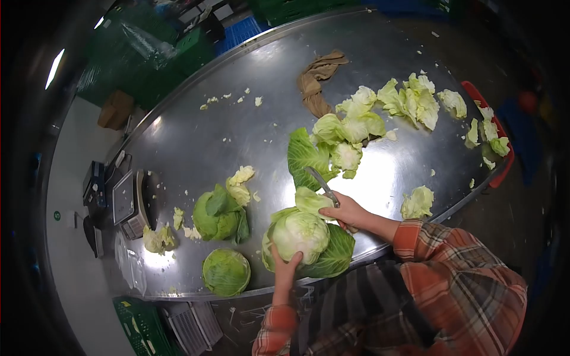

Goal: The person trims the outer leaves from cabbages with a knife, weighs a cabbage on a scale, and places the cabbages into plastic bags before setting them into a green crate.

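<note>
My left hand (285,265) grips a pale green cabbage head (300,234) at the near edge of the steel table (196,142); loose outer leaves hang round it. My right hand (349,212) holds a knife (321,183), its blade pointing up and away over the cabbage's top leaf. Both sleeves are orange plaid.
Two more cabbages (225,272) (218,216) lie to the left. Trimmed leaves (380,113) are piled across the table's far right, with one clump (417,202) near the right edge. A brown cloth (316,80) lies further back. A scale (127,203) stands at the left, and a red crate (502,139) at the right.
</note>
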`<state>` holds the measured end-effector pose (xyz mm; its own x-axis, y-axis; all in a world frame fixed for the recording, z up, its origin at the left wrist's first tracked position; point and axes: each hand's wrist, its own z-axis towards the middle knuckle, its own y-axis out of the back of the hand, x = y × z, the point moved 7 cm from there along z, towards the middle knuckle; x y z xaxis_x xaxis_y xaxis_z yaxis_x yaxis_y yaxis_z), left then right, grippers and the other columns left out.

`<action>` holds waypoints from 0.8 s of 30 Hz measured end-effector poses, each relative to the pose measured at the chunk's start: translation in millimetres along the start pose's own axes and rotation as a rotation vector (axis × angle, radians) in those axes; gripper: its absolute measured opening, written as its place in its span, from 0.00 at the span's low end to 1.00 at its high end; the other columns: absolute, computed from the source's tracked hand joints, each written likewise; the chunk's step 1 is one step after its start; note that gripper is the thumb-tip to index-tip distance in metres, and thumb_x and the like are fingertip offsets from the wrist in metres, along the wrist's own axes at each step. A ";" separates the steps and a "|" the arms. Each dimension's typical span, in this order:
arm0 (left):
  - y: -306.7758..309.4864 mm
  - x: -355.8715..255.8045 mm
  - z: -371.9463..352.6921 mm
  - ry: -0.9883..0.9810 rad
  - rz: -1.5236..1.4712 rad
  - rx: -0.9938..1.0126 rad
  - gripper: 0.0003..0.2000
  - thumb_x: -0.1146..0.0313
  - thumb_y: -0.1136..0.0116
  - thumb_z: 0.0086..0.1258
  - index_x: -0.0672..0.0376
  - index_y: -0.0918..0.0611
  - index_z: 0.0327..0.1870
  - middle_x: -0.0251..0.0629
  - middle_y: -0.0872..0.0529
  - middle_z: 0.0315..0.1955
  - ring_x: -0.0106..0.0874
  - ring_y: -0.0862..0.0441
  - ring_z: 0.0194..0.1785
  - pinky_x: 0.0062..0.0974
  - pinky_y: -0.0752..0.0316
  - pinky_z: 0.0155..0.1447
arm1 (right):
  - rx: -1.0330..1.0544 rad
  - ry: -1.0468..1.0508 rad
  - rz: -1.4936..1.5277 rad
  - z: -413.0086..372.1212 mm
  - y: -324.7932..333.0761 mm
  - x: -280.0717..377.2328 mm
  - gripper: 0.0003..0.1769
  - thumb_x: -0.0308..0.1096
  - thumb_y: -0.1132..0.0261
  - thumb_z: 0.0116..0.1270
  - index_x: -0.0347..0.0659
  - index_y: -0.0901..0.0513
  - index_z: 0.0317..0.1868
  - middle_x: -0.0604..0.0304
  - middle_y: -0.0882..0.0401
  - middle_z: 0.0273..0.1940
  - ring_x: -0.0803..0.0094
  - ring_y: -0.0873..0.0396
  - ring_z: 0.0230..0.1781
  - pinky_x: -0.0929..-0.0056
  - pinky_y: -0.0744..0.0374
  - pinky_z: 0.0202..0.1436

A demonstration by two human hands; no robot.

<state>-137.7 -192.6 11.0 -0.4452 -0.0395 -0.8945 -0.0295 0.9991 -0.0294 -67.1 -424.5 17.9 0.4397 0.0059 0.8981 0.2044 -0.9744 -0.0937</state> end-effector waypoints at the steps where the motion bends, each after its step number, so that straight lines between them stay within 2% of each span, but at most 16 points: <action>1: 3.2 2.7 0.2 0.046 -0.038 0.007 0.50 0.67 0.29 0.54 0.62 0.52 0.74 0.49 0.36 0.64 0.38 0.34 0.64 0.33 0.37 0.67 | -0.016 0.004 -0.027 2.2 1.0 1.3 0.22 0.43 0.36 0.65 0.37 0.27 0.53 0.65 0.29 0.20 0.80 0.32 0.11 0.79 0.31 0.14; 4: 2.9 2.3 5.8 -0.070 0.039 0.077 0.50 0.65 0.29 0.54 0.63 0.52 0.74 0.48 0.35 0.64 0.38 0.33 0.64 0.33 0.36 0.66 | -0.136 -0.023 -0.095 13.8 21.1 -3.9 0.19 0.41 0.37 0.64 0.37 0.25 0.50 0.65 0.29 0.20 0.80 0.34 0.11 0.79 0.33 0.13; 5: -0.6 -0.8 2.1 -0.085 0.059 0.087 0.50 0.65 0.28 0.53 0.63 0.51 0.73 0.49 0.35 0.64 0.38 0.33 0.64 0.33 0.36 0.66 | -0.214 -0.082 -0.120 25.9 39.0 -16.3 0.20 0.41 0.38 0.64 0.36 0.25 0.50 0.63 0.25 0.20 0.75 0.30 0.11 0.74 0.30 0.14; 7: -9.2 -13.7 -2.5 -0.127 0.097 0.104 0.50 0.65 0.27 0.52 0.63 0.49 0.73 0.49 0.34 0.63 0.38 0.33 0.64 0.33 0.35 0.66 | -0.300 0.032 -0.530 40.3 78.1 -5.4 0.30 0.43 0.32 0.59 0.34 0.28 0.56 0.48 0.18 0.35 0.63 0.18 0.27 0.67 0.20 0.30; 8: -10.8 -13.3 -1.1 -0.138 0.107 0.100 0.51 0.65 0.26 0.51 0.62 0.50 0.73 0.47 0.34 0.63 0.37 0.33 0.64 0.33 0.36 0.66 | -0.273 0.185 -0.638 34.8 69.8 17.6 0.36 0.44 0.29 0.55 0.34 0.31 0.59 0.45 0.21 0.42 0.58 0.19 0.35 0.64 0.21 0.39; 10: -14.3 -6.5 -3.7 -0.143 0.131 0.095 0.54 0.67 0.25 0.48 0.58 0.51 0.75 0.45 0.33 0.64 0.36 0.33 0.64 0.32 0.36 0.67 | -0.209 0.475 -0.843 9.2 44.2 56.0 0.49 0.47 0.23 0.47 0.35 0.37 0.65 0.37 0.27 0.57 0.49 0.22 0.52 0.60 0.24 0.56; 11: -19.7 -9.3 -7.0 -0.145 0.171 0.117 0.53 0.68 0.24 0.48 0.60 0.50 0.74 0.47 0.34 0.64 0.37 0.33 0.65 0.32 0.36 0.67 | 0.069 0.316 -0.734 8.9 19.2 44.7 0.60 0.50 0.21 0.42 0.38 0.46 0.71 0.37 0.40 0.67 0.48 0.28 0.61 0.59 0.28 0.63; 12: -26.1 -19.3 -9.0 -0.152 0.214 0.142 0.53 0.68 0.24 0.47 0.62 0.48 0.73 0.49 0.34 0.64 0.38 0.33 0.65 0.33 0.36 0.68 | 0.267 0.220 -0.679 -5.7 -5.0 55.1 0.60 0.52 0.22 0.44 0.40 0.47 0.72 0.36 0.41 0.68 0.45 0.29 0.61 0.58 0.28 0.62; 13: -29.9 -25.9 -9.1 -0.160 0.259 0.166 0.52 0.69 0.23 0.46 0.65 0.47 0.72 0.51 0.35 0.64 0.39 0.34 0.66 0.33 0.37 0.68 | 0.329 0.295 -0.869 -10.0 -21.7 58.4 0.56 0.54 0.24 0.47 0.43 0.44 0.72 0.39 0.40 0.68 0.44 0.30 0.62 0.58 0.29 0.63; 15: -29.6 -28.1 -5.0 -0.197 0.416 0.267 0.53 0.70 0.22 0.45 0.65 0.47 0.72 0.54 0.37 0.65 0.41 0.35 0.67 0.33 0.38 0.69 | 0.503 0.576 -0.807 -8.7 -38.6 49.9 0.43 0.54 0.28 0.53 0.42 0.31 0.65 0.40 0.27 0.58 0.48 0.23 0.54 0.59 0.24 0.56; 18: -16.4 -32.0 -2.9 -0.156 0.562 0.381 0.57 0.66 0.21 0.42 0.65 0.49 0.73 0.56 0.37 0.66 0.40 0.35 0.67 0.33 0.38 0.69 | 0.399 0.325 -0.651 6.4 -25.6 31.8 0.27 0.50 0.30 0.57 0.38 0.20 0.49 0.44 0.18 0.40 0.52 0.17 0.41 0.60 0.21 0.44; 19: -15.7 -32.9 -2.9 -0.128 0.598 0.417 0.58 0.64 0.21 0.41 0.64 0.50 0.73 0.57 0.37 0.66 0.39 0.35 0.67 0.33 0.38 0.69 | 0.310 0.391 -0.652 7.5 -23.3 32.9 0.24 0.49 0.31 0.58 0.37 0.20 0.46 0.43 0.19 0.35 0.50 0.18 0.37 0.58 0.22 0.42; 21: -41.2 -67.7 -15.4 -0.359 0.733 0.141 0.58 0.62 0.20 0.41 0.67 0.49 0.72 0.59 0.36 0.66 0.42 0.35 0.68 0.34 0.37 0.69 | 0.126 0.515 -0.644 4.0 -24.5 31.9 0.21 0.48 0.33 0.59 0.35 0.19 0.39 0.43 0.21 0.24 0.46 0.19 0.29 0.56 0.22 0.37; 22: -55.4 -80.0 -25.6 -0.468 0.793 -0.004 0.58 0.60 0.20 0.40 0.68 0.48 0.72 0.60 0.36 0.66 0.44 0.35 0.68 0.35 0.37 0.69 | 0.017 0.578 -0.654 2.1 -22.8 34.5 0.19 0.45 0.34 0.61 0.34 0.21 0.35 0.47 0.22 0.21 0.53 0.21 0.21 0.59 0.23 0.28; 24: -82.9 -80.7 -34.7 -0.597 1.108 -0.080 0.56 0.57 0.21 0.40 0.70 0.45 0.70 0.63 0.36 0.64 0.47 0.35 0.68 0.36 0.36 0.68 | 0.009 0.161 -0.357 13.5 -3.9 18.6 0.18 0.43 0.35 0.62 0.33 0.23 0.33 0.51 0.24 0.18 0.61 0.24 0.15 0.64 0.25 0.21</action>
<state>-130.4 -272.8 101.1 0.2063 0.8504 -0.4840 0.0364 0.4876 0.8723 -47.9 -417.6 29.2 0.1969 0.3083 0.9307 0.3275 -0.9154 0.2339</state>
